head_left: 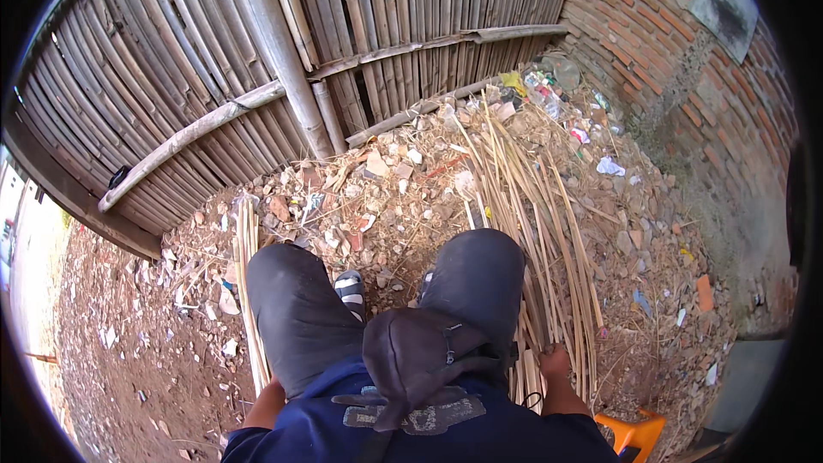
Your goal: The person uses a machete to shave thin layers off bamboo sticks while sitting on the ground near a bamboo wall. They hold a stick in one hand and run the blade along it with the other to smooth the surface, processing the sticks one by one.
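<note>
Low at the right, my right hand (555, 363) is down among a long bundle of pale bamboo strips (536, 231). Its fingers look curled at the strips' near part, though small and partly hidden. The bundle runs along the outside of my right thigh and fans out toward the fence. My left hand (273, 393) is beside my left thigh, at the near end of a thinner bundle of bamboo strips (249, 266). My thigh and sleeve hide its fingers, so its grip does not show.
A bamboo fence (206, 51) with a thick post stands ahead, meeting a brick wall (669, 60) at the right. Stones, brick pieces and litter (549, 99) cover the ground. An orange plastic seat (633, 433) is at lower right. A dark pouch (420, 351) lies on my lap.
</note>
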A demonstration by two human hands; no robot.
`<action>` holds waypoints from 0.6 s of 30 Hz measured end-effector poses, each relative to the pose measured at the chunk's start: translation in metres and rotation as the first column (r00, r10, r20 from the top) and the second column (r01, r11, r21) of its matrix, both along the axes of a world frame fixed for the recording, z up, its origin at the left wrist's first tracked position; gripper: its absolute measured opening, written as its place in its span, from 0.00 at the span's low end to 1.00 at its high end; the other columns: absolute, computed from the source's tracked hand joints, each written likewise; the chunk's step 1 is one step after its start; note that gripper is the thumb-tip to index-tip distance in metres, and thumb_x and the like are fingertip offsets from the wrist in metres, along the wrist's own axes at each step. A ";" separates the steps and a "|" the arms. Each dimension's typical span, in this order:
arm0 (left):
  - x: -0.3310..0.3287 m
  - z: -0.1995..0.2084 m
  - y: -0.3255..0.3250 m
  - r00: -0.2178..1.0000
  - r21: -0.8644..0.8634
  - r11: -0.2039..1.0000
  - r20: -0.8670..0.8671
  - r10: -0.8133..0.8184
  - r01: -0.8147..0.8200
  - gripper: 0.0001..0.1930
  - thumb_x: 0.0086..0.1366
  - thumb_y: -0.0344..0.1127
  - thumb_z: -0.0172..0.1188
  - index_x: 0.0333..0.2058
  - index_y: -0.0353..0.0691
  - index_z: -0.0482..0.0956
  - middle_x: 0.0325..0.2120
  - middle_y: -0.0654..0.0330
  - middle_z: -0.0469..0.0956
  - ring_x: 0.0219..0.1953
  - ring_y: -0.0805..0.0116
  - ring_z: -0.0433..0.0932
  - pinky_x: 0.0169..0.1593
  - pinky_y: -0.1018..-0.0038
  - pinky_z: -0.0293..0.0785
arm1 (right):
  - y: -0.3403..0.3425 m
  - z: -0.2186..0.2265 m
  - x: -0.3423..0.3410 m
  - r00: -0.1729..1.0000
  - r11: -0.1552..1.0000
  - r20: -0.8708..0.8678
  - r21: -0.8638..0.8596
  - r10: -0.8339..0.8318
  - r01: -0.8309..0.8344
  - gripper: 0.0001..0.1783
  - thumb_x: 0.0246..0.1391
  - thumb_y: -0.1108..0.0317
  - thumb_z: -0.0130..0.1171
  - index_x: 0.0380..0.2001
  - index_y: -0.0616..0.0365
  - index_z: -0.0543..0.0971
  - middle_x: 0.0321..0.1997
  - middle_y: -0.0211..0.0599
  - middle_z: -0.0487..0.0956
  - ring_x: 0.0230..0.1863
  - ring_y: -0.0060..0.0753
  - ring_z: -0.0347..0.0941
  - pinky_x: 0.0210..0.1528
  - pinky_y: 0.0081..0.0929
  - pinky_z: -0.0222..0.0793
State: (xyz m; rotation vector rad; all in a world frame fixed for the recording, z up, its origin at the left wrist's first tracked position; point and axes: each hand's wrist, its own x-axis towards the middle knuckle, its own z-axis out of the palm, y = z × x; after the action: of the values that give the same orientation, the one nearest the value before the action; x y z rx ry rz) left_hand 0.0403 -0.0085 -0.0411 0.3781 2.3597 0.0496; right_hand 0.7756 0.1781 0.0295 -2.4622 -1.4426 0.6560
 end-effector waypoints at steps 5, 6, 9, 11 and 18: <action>0.005 -0.011 0.010 0.997 0.024 1.000 0.076 0.007 -0.009 0.24 0.68 0.46 0.61 0.56 0.36 0.75 0.39 0.49 0.80 0.40 0.55 0.81 0.41 0.63 0.79 | -0.002 0.015 0.011 0.995 0.999 0.093 0.011 0.034 -0.036 0.20 0.44 0.62 0.67 0.40 0.63 0.81 0.38 0.59 0.84 0.44 0.62 0.81 0.48 0.48 0.75; 0.006 -0.008 0.008 0.996 0.026 0.999 0.085 0.017 -0.019 0.24 0.68 0.46 0.61 0.56 0.36 0.75 0.39 0.49 0.80 0.39 0.55 0.81 0.41 0.63 0.79 | -0.002 0.021 0.004 0.993 0.998 0.106 0.048 0.043 -0.048 0.20 0.44 0.63 0.68 0.40 0.62 0.82 0.37 0.56 0.84 0.43 0.61 0.81 0.47 0.48 0.75; 0.007 -0.016 0.011 0.991 0.042 0.999 0.134 0.021 -0.027 0.24 0.69 0.46 0.61 0.55 0.36 0.75 0.38 0.49 0.80 0.39 0.55 0.81 0.41 0.63 0.79 | -0.009 0.029 0.007 0.993 0.997 0.116 0.073 0.008 -0.017 0.22 0.44 0.63 0.68 0.43 0.62 0.81 0.37 0.56 0.84 0.43 0.61 0.81 0.47 0.48 0.75; 0.006 -0.022 0.006 0.985 0.057 0.997 0.169 0.032 -0.042 0.23 0.69 0.46 0.61 0.55 0.36 0.75 0.38 0.49 0.80 0.38 0.56 0.81 0.40 0.63 0.79 | -0.008 0.044 0.003 0.992 0.997 0.122 0.074 -0.015 0.006 0.21 0.45 0.65 0.67 0.44 0.62 0.81 0.37 0.56 0.84 0.43 0.60 0.81 0.47 0.48 0.75; -0.001 -0.028 0.012 0.952 0.179 0.968 0.279 0.124 -0.178 0.23 0.69 0.46 0.61 0.55 0.35 0.76 0.36 0.49 0.81 0.37 0.56 0.82 0.39 0.63 0.80 | -0.002 0.092 -0.007 0.985 0.965 0.110 0.241 -0.132 0.102 0.12 0.45 0.71 0.64 0.36 0.63 0.80 0.35 0.57 0.82 0.41 0.62 0.79 0.45 0.52 0.73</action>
State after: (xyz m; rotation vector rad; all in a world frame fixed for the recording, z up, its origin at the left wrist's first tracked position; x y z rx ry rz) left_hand 0.0393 0.0031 -0.0693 0.2671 2.1165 0.3929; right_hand 0.7687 0.1758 0.1215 -2.4146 -1.3180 0.2917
